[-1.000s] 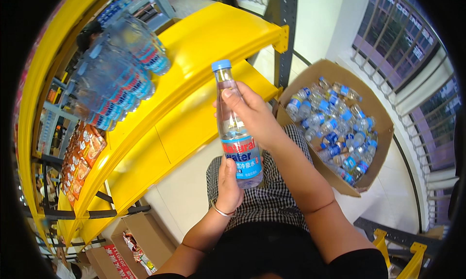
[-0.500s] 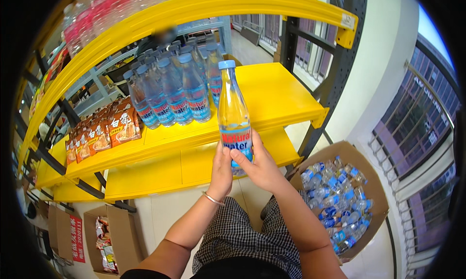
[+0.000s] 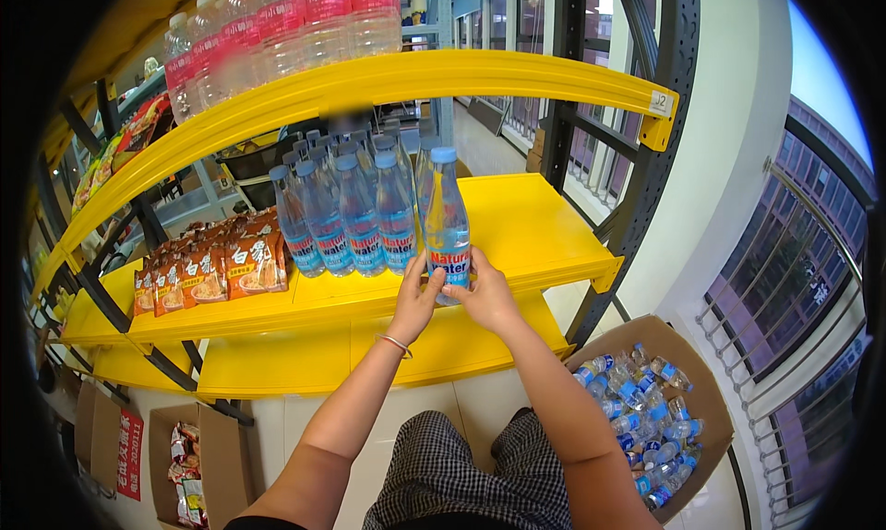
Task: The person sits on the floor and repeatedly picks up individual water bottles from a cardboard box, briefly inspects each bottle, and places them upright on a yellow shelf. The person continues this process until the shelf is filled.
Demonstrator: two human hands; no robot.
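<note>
A clear water bottle (image 3: 446,212) with a blue cap and a blue label stands nearly upright between my two hands at the front edge of the yellow shelf (image 3: 521,216). My left hand (image 3: 415,304) grips its lower left side, and my right hand (image 3: 487,297) wraps the lower right side, thumbs toward me. Whether its base touches the shelf is hard to make out. Just left of it, rows of matching water bottles (image 3: 358,221) stand on the same shelf, the nearest one close beside the held bottle.
Brown-orange food packets (image 3: 257,258) line the shelf's left part. A yellow beam (image 3: 517,69) crosses above, with pink-labelled bottles (image 3: 277,27) over it. A carton (image 3: 711,373) of loose bottles stands at lower right, a carton (image 3: 224,456) of packets at lower left. A dark upright post (image 3: 637,189) bounds the right.
Both hands have carried the bottle forward to the shelf's front edge, beside the standing rows. The view has tilted up, showing more of the pink-labelled bottles above.
</note>
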